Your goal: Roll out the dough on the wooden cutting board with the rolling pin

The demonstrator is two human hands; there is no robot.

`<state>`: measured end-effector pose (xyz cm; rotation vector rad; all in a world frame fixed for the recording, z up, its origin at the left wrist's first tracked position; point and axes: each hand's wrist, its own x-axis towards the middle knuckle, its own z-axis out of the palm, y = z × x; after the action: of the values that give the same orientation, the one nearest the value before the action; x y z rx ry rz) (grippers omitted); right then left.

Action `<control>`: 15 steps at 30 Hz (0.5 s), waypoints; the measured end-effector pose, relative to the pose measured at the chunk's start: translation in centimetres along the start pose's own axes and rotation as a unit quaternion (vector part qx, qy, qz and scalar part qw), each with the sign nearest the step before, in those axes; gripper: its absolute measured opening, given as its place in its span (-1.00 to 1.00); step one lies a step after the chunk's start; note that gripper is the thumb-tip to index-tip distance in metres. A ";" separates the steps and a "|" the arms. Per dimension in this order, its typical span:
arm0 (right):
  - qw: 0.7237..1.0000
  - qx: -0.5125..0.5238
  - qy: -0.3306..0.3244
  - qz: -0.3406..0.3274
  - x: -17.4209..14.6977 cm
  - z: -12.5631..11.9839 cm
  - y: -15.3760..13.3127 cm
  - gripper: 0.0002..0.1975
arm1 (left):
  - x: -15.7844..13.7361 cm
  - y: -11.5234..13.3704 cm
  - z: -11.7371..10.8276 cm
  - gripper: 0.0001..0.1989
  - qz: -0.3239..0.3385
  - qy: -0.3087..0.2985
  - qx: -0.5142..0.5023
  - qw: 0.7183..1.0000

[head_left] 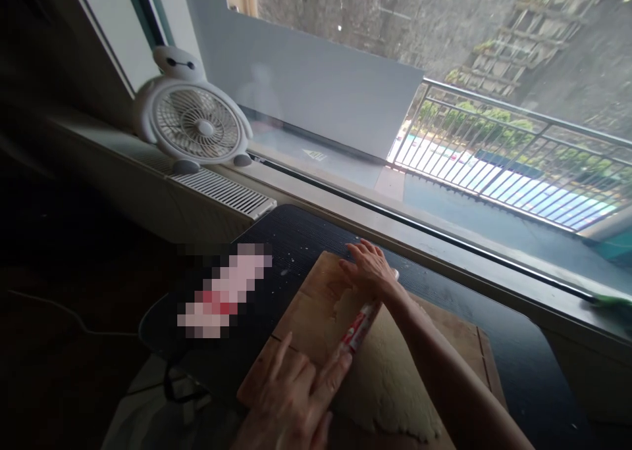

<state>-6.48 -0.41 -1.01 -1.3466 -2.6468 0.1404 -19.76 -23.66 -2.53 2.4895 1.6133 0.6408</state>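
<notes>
On a wooden board lies a wide, flat sheet of pale dough with ragged edges. A slim cylinder with a red and white label lies slantwise across the dough; its exact kind I cannot make out. My right hand lies over its far end, fingers spread flat and pointing left, with a white tip showing beside the wrist. At the near end is my left hand, its fingers stretched out and its thumb side touching the cylinder. Part of the cylinder is hidden beneath both hands.
The board rests on a black table dusted with white specks. A blurred-out pinkish item lies on the table's left. Beyond stand a white fan on a radiator and a large window with a railing outside.
</notes>
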 end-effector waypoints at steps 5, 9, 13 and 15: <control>1.000 0.004 -0.016 0.013 -1.3 -0.5 0.5 -0.48 | -0.3 0.4 -0.6 -0.36 0.002 0.003 0.018 1.000; 0.999 -0.009 -0.021 0.045 -7.3 -1.4 3.7 -0.59 | 0.1 1.1 1.7 -0.49 0.055 0.053 0.009 0.997; 0.998 -0.013 -0.020 0.053 -10.2 -2.0 4.8 -0.59 | 0.5 1.0 3.0 -0.53 0.076 0.092 -0.010 0.993; 0.998 -0.020 -0.007 0.056 -9.0 -1.8 4.1 -0.59 | 0.6 0.6 2.8 -0.49 0.082 0.107 -0.017 0.991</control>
<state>2.28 -5.29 -0.88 -1.5121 -2.5994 0.1120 -17.99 -23.02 -4.69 2.6237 1.4546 0.9785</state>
